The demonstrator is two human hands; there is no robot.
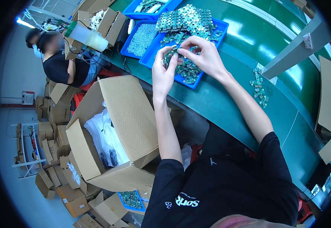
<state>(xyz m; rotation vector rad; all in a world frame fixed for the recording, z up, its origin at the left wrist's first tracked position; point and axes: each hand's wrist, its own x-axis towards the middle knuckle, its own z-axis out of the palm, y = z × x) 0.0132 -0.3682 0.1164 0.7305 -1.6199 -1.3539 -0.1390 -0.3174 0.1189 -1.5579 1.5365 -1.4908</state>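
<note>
1. The green counter (226, 110) runs diagonally across the view, from the upper left toward the lower right, and carries the trays.
2. A large open carton (129, 117) stands beside the counter on the person's left, flaps spread, with white plastic bagging (103, 131) inside.
3. A grey metal post (296, 49) rises at the right, its foot on the counter.
4. The large blue tray (149, 56) lies on the counter under both hands. At its far end is a tall stack of green circuit boards (186, 21); loose boards (190, 74) fill the near end.
5. A smaller blue tray (126, 49), just left of the large one, is filled with tiny shiny pieces (142, 39).
6. The left hand (165, 70) and right hand (202, 56) meet above the loose boards. The fingers of both are bent inward, grasping a small board between their tips; which hand bears it I cannot tell.
7. A scattered line of boards (259, 89) lies on the counter near the post's foot.
8. The small board (175, 48) is over the large tray, partly hidden by the fingers.
</note>
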